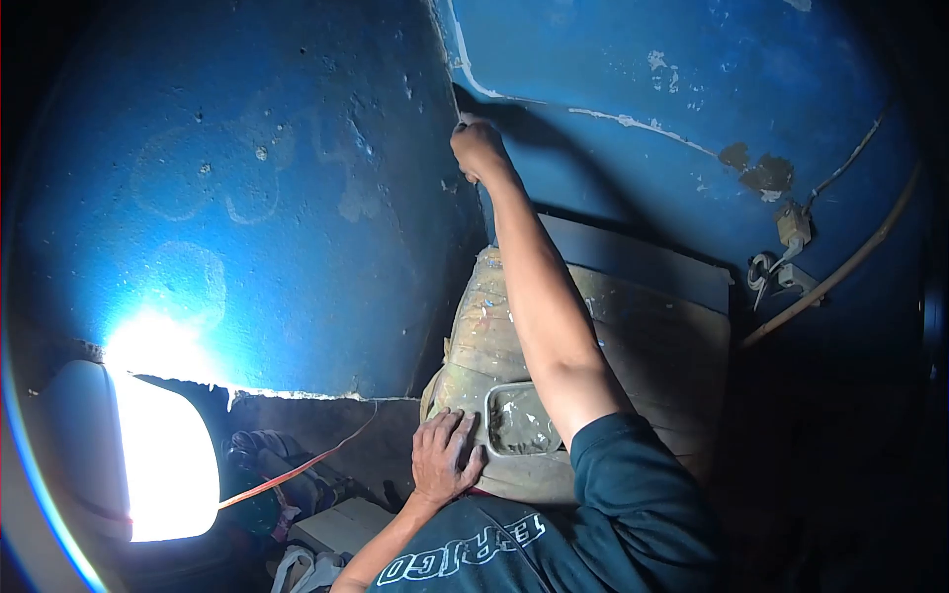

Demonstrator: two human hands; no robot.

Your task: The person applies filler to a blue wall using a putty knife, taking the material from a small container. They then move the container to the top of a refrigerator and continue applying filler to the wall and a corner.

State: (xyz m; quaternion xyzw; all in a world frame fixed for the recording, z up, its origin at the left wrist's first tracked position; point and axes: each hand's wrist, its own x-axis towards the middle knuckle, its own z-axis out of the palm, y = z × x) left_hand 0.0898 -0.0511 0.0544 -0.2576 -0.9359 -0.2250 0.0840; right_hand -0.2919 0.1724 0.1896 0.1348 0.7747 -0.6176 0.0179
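My right hand (478, 150) reaches far up to the corner where two blue walls meet. Its fingers are closed, and a thin pale bit shows at the fingertips, too small to name. My left hand (445, 458) rests with fingers spread on the near left edge of a padded surface under a stained, paint-spotted cloth (474, 341). Just right of that hand sits a rectangular tub (491, 420) with a grey, wet-looking paste inside. My right forearm passes over the cloth and hides part of the tub's right side.
A glaring lamp (168, 455) stands at the lower left, with an orange cord (287, 479) beside it. The blue wall (297, 198) has chipped patches, and a pale filled line (643, 124) crosses the right wall. At right hang a socket box (794, 225), cables and a stick (840, 267).
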